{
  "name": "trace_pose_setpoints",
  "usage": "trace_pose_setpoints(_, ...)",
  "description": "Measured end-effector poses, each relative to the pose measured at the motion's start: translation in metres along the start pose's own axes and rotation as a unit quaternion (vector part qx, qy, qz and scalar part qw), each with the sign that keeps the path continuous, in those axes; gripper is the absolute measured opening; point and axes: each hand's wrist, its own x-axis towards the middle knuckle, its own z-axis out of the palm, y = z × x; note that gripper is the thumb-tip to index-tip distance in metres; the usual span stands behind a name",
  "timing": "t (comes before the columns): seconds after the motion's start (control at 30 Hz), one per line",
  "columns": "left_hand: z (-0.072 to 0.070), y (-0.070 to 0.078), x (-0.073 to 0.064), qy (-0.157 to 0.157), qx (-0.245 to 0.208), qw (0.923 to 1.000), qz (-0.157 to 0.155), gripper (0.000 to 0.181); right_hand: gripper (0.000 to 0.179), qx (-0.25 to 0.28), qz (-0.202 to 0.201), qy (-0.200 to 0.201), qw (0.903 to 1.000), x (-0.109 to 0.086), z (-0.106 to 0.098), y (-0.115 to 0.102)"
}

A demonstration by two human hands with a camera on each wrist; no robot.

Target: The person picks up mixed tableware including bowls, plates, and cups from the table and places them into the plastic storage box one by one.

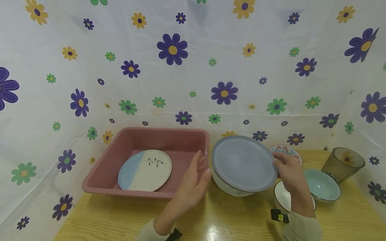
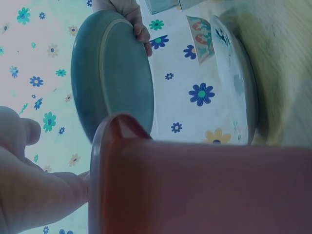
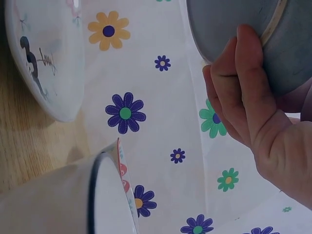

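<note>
My right hand (image 1: 292,172) pinches a grey-blue plate (image 1: 242,164) by its right edge, fingers on the underside in the right wrist view. The plate is tilted above a large white bowl (image 1: 230,190), overlapping much of it in the head view. My left hand (image 1: 189,187), fingers extended and thumb apart, is at the right side of a pink basin (image 1: 102,191) and holds nothing. Inside the basin lies a round plate (image 1: 152,174), part blue and part cream, with a leafy sprig drawn on it.
On the right stand a white dark-rimmed bowl (image 1: 281,195), partly behind my right wrist, and a pale green bowl (image 1: 324,185). Beyond them are a brownish clear cup (image 1: 343,167) and a red-patterned dish (image 1: 286,150). A flowered sheet (image 1: 199,73) hangs behind the wooden table (image 1: 223,224).
</note>
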Motion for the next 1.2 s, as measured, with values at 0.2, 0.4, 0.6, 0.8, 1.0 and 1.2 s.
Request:
trace_pose_setpoints(0.2,0.004,-0.003,0.000,-0.007,-0.048,0.9986,-0.021,0.074,0.044,0.020,-0.027,-0.022,0.9992,-0.002,0.002,-0.003)
trace_pose_setpoints(0.4,0.006,0.000,0.002,-0.005,-0.081,0.9958,-0.043,0.074,0.042,0.033,-0.052,-0.029,0.9977,-0.003,0.003,-0.003)
trace_pose_setpoints(0.6,0.006,0.002,0.006,-0.017,-0.124,0.9899,-0.066,0.075,0.042,0.042,-0.066,-0.043,0.9960,-0.004,0.001,-0.002)
trace_pose_setpoints(0.8,0.006,-0.001,0.010,-0.029,-0.214,0.9721,-0.091,0.071,0.044,0.052,-0.071,-0.057,0.9945,-0.006,-0.002,-0.004)
trace_pose_setpoints(1.0,0.005,0.000,0.010,-0.056,-0.267,0.9556,-0.112,0.069,0.045,0.057,-0.077,-0.058,0.9938,-0.011,-0.004,-0.008)
trace_pose_setpoints(1.2,0.006,0.004,0.009,-0.070,-0.294,0.9446,-0.127,0.072,0.045,0.044,-0.085,-0.059,0.9936,-0.015,-0.006,-0.011)
